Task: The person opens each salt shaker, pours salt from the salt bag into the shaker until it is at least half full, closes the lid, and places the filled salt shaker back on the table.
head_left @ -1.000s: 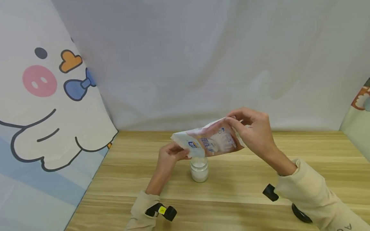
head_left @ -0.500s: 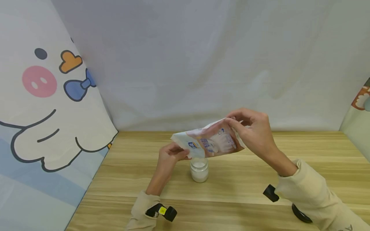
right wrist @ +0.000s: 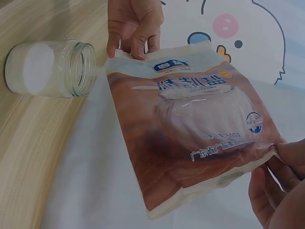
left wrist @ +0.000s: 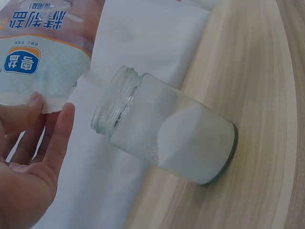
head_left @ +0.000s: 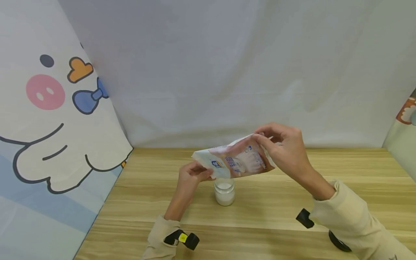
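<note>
One tilted packet between low left hand and higher right hand

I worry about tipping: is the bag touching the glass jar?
Apart: the right wrist view shows a gap between the bag and the glass jar.

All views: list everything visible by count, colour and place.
table: 1, wood-toned, across the foreground
backdrop: 1, grey-white, behind the table
printed sheets: 2, multicoloured, left and right
jar: 1, clear, on the table
heap: 1, white, inside the jar
bag: 1, brown and pale blue, tilted above the jar
stream: 1, white, between bag and jar
curved item: 1, black, lower right
wrist cameras: 2, black, near the cuffs
sleeves: 2, cream, on the forearms
left hand: 1, bare, pinching bag's lower end
right hand: 1, bare, pinching bag's upper end
</note>
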A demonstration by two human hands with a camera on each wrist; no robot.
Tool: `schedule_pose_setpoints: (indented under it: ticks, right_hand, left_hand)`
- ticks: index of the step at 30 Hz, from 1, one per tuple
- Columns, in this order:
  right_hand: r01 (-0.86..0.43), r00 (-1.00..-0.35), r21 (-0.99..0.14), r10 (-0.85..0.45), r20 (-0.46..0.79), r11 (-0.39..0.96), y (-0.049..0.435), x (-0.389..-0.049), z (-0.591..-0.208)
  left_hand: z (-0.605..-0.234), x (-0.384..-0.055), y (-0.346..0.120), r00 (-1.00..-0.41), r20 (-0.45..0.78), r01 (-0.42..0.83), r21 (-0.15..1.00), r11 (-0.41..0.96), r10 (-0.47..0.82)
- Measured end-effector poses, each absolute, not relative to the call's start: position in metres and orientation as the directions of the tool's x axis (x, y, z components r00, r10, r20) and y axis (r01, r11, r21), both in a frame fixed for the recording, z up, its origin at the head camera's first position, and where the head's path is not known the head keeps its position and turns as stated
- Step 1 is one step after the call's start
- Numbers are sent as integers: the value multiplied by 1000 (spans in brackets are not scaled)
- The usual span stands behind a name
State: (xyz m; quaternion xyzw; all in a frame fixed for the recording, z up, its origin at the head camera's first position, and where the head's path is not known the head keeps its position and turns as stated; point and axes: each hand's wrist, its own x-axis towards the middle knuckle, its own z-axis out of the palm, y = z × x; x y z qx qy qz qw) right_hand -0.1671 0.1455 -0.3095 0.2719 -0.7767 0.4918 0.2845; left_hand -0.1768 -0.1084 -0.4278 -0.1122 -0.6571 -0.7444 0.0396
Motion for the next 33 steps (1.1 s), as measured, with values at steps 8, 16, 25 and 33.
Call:
schedule_pose_setpoints:
  ticks: [8, 16, 25, 33]
  right_hand:
    - [-702, -690, -608, -142, 710, 371, 145, -166, -308]
    - [-690, -703, -621, -139, 698, 371, 145, -165, -307]
    - [-698, -696, -613, -151, 701, 370, 146, -166, -307]
    - [-695, -700, -610, -163, 695, 380, 146, -165, -305]
  left_hand:
    - [-427, -176, -107, -973, 217, 203, 967, -154, 82]
    - [-428, -177, -107, -968, 236, 221, 963, -156, 86]
    - [-427, -176, -106, -967, 244, 230, 958, -174, 66]
    - [-427, -175, -107, -966, 249, 234, 957, -169, 75]
